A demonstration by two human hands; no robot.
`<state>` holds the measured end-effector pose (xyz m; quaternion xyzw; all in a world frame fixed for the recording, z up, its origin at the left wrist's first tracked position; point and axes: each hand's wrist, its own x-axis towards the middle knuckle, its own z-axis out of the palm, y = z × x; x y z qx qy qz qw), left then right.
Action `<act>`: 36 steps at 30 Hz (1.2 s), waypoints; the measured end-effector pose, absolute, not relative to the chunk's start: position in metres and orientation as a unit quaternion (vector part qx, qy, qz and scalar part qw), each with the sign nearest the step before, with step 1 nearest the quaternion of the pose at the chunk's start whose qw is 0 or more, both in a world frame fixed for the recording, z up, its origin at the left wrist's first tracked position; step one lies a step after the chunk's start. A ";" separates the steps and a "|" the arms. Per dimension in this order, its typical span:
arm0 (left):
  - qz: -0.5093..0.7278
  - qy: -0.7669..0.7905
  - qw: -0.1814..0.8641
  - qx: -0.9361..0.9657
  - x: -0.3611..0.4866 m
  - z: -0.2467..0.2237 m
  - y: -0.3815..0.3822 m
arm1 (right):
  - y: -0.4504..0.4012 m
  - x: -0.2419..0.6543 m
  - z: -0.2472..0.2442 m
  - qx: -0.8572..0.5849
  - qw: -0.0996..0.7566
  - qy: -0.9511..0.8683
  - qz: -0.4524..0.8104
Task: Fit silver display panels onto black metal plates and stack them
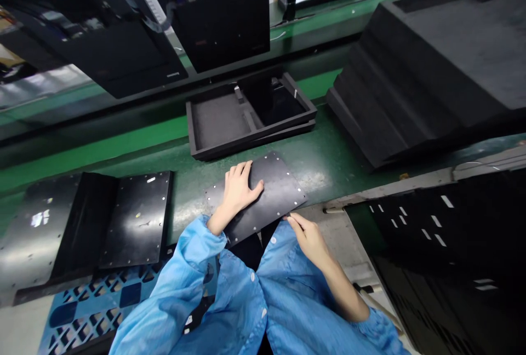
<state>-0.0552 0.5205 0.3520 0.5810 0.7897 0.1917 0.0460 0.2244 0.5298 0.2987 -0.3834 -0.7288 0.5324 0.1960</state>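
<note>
A thin black panel with small holes along its edges lies at a slant on the green work surface, its near edge reaching over the front toward my body. My left hand rests flat on its left part, thumb spread from the fingers. At the panel's near right edge is my right hand, thumb and fingers pinched together. Something small and dark shows at those fingertips; I cannot tell whether it is the panel's edge or a separate thing.
Behind the panel sit stacked black foam trays. A tall stack of foam trays rises at right. More black panels lie at left, over a blue plastic pallet. Dark slotted sheets stand lower right. Black screens hang beyond.
</note>
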 end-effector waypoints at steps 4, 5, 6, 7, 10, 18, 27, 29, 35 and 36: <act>0.198 0.786 0.063 0.582 -0.057 0.352 0.522 | 0.529 0.228 0.304 -0.386 0.175 -0.731 0.535; 0.200 0.786 0.062 0.581 -0.056 0.353 0.521 | 0.529 0.229 0.305 -0.386 0.171 -0.734 0.533; 0.199 0.784 0.060 0.584 -0.054 0.354 0.518 | 0.529 0.230 0.304 -0.386 0.168 -0.736 0.530; 0.194 0.778 0.059 0.594 -0.050 0.356 0.513 | 0.529 0.231 0.304 -0.385 0.166 -0.737 0.530; 0.141 0.731 0.075 0.663 -0.028 0.363 0.486 | 0.529 0.231 0.303 -0.385 0.171 -0.737 0.528; -0.015 0.700 0.051 0.712 0.011 0.361 0.438 | 0.528 0.231 0.296 -0.383 0.184 -0.741 0.519; -0.049 0.671 0.060 0.737 0.017 0.372 0.437 | 0.528 0.228 0.295 -0.371 0.188 -0.744 0.523; -0.076 0.654 0.047 0.751 0.017 0.375 0.438 | 0.529 0.227 0.297 -0.367 0.187 -0.747 0.522; -0.115 0.598 0.004 0.793 0.014 0.376 0.440 | 0.529 0.224 0.306 -0.372 0.167 -0.763 0.501; -0.121 0.586 -0.017 0.801 0.013 0.380 0.439 | 0.529 0.223 0.307 -0.374 0.159 -0.765 0.499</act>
